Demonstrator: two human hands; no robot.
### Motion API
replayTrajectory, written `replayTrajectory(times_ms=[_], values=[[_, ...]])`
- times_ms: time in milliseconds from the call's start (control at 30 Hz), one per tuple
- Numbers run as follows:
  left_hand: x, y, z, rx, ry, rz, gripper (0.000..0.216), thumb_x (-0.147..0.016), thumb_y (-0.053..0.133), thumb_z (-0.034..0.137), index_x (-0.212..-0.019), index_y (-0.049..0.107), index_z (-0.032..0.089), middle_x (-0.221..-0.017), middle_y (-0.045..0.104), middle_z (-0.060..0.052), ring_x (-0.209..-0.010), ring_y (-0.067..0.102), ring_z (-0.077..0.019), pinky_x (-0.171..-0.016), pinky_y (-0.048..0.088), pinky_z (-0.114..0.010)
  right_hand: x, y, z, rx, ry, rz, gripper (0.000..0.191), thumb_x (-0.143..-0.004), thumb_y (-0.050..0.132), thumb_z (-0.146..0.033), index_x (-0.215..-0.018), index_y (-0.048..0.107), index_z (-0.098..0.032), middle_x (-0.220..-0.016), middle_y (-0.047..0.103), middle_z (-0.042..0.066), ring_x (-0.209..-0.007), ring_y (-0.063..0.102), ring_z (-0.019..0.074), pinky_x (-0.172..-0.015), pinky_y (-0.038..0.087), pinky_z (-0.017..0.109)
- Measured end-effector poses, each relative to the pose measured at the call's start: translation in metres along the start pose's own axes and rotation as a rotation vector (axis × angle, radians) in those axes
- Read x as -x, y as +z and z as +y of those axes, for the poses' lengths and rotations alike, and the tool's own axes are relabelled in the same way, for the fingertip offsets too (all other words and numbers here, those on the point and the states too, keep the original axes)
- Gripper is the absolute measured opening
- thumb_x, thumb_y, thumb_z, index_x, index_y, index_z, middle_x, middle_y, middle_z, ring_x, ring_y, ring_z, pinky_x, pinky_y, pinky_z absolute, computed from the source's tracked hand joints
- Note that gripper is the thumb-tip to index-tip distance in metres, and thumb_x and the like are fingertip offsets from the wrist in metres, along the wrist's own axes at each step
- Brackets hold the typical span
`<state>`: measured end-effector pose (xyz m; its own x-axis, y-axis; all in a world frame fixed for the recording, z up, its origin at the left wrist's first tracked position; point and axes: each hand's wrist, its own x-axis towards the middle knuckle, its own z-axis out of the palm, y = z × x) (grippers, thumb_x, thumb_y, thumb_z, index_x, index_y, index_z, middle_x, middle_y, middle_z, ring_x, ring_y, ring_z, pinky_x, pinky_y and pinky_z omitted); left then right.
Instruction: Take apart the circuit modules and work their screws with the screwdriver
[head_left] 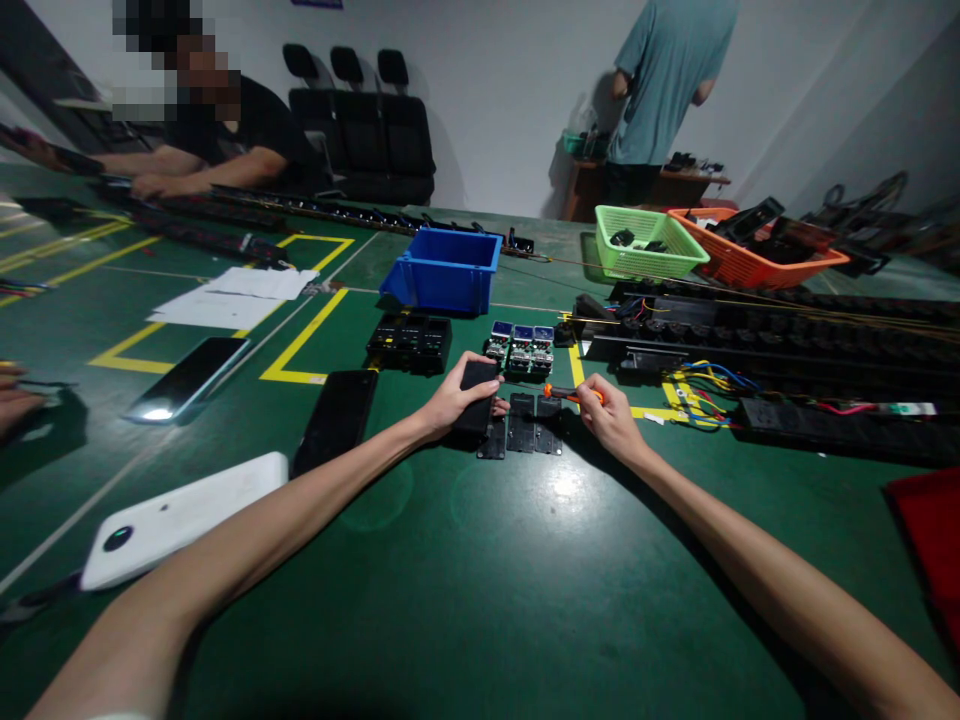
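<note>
My left hand (454,395) is wrapped round a black rectangular case (472,425), held a little above the green table. In my right hand (609,420) is a screwdriver (561,392) with an orange and black handle. Its thin shaft points left at the case; whether the tip touches it I cannot tell. Just beyond lie several small circuit boards (531,350) with blue-topped parts. Flat black plates (522,425) lie on the table between my hands. Left of the boards sits a group of black housings (410,343).
A blue bin (450,270) stands behind the housings. Green (651,258) and orange baskets (757,250) are at the back right, near long black rails (750,330) with wires. Phones (187,380) and a white device (180,520) lie left. A co-worker (225,150) sits across.
</note>
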<state>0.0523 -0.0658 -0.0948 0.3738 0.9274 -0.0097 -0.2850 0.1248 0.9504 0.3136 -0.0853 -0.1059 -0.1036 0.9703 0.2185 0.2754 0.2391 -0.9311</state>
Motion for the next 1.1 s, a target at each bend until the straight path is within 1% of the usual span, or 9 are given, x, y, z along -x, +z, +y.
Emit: replayTrajectory(times_ms=[133,267,367,433,533,767,933,1033,1100], values=[[-0.001,-0.0015,-0.0021,0.001,0.004,-0.024,0.049,-0.074,0.074,0.031,-0.11,0.042,0.023,-0.111,0.06,-0.006,-0.071,0.071,-0.0163,-0.07,0.061,-0.037,-0.0017,-0.0001,-0.001,-0.089,0.015,-0.038,0.03,-0.091,0.05,-0.051,-0.083,0.044,-0.023,-0.05,0.043,-0.008,-0.04,0.04,0.0091,-0.041,0.029,0.022],[-0.0022,-0.0026,-0.0046,-0.003,0.002,-0.048,0.047,-0.075,0.073,0.03,-0.11,0.042,0.023,-0.113,0.059,-0.007,-0.073,0.072,-0.0171,-0.071,0.06,-0.037,-0.0018,-0.0005,-0.0022,-0.219,-0.027,-0.009,0.031,-0.085,0.062,-0.045,-0.101,0.044,-0.026,-0.066,0.052,-0.006,-0.053,0.049,0.0104,-0.05,0.041,0.023],[-0.0025,-0.0024,-0.0047,-0.002,0.007,-0.042,0.047,-0.076,0.073,0.031,-0.111,0.041,0.023,-0.113,0.058,-0.007,-0.073,0.071,-0.0167,-0.071,0.06,-0.036,-0.0019,-0.0008,-0.0017,-0.233,-0.048,0.016,0.032,-0.082,0.065,-0.044,-0.102,0.047,-0.025,-0.077,0.056,-0.003,-0.06,0.054,0.0116,-0.052,0.043,0.024],[-0.0024,-0.0021,-0.0045,-0.008,0.014,-0.038,0.048,-0.075,0.073,0.031,-0.11,0.041,0.023,-0.113,0.059,-0.007,-0.072,0.071,-0.016,-0.07,0.061,-0.036,-0.0022,-0.001,-0.0014,-0.211,-0.054,0.028,0.031,-0.083,0.064,-0.044,-0.101,0.05,-0.024,-0.078,0.059,-0.001,-0.062,0.055,0.0125,-0.052,0.043,0.024],[-0.0022,-0.0018,-0.0045,-0.017,0.023,-0.033,0.05,-0.074,0.075,0.031,-0.11,0.041,0.022,-0.112,0.059,-0.006,-0.072,0.071,-0.0152,-0.07,0.061,-0.036,-0.0024,-0.0011,-0.002,-0.189,-0.054,0.028,0.03,-0.084,0.063,-0.045,-0.1,0.054,-0.022,-0.07,0.06,-0.001,-0.057,0.053,0.012,-0.051,0.041,0.025],[-0.0008,-0.0007,-0.004,-0.032,0.031,-0.027,0.051,-0.072,0.076,0.032,-0.109,0.042,0.022,-0.112,0.06,-0.006,-0.071,0.07,-0.0149,-0.07,0.061,-0.036,0.0025,-0.0008,-0.0057,-0.046,-0.067,0.046,0.028,-0.089,0.055,-0.049,-0.085,0.052,-0.021,-0.05,0.045,-0.007,-0.043,0.04,0.0092,-0.044,0.03,0.022],[-0.0004,-0.0006,-0.0042,-0.043,0.033,-0.027,0.05,-0.073,0.076,0.031,-0.108,0.042,0.022,-0.112,0.06,-0.007,-0.072,0.071,-0.0156,-0.069,0.06,-0.035,0.0019,-0.0022,-0.0021,0.105,-0.024,0.059,0.041,-0.09,0.048,-0.055,-0.068,0.049,-0.02,-0.049,0.041,-0.005,-0.043,0.038,0.0094,-0.043,0.026,0.023],[-0.0007,-0.0008,-0.0043,-0.042,0.03,-0.031,0.05,-0.073,0.076,0.03,-0.108,0.042,0.021,-0.111,0.06,-0.007,-0.072,0.071,-0.0153,-0.07,0.06,-0.035,-0.0003,-0.0024,0.0004,0.123,-0.008,0.053,0.047,-0.09,0.047,-0.057,-0.06,0.045,-0.02,-0.048,0.039,-0.004,-0.043,0.037,0.0096,-0.042,0.025,0.024],[-0.0009,-0.0008,-0.0042,-0.038,0.03,-0.031,0.049,-0.073,0.076,0.031,-0.108,0.042,0.021,-0.111,0.06,-0.006,-0.072,0.071,-0.0152,-0.07,0.06,-0.036,-0.0008,-0.002,0.0005,0.099,0.006,0.026,0.046,-0.091,0.046,-0.056,-0.062,0.044,-0.02,-0.048,0.04,-0.004,-0.043,0.037,0.0097,-0.042,0.026,0.024]])
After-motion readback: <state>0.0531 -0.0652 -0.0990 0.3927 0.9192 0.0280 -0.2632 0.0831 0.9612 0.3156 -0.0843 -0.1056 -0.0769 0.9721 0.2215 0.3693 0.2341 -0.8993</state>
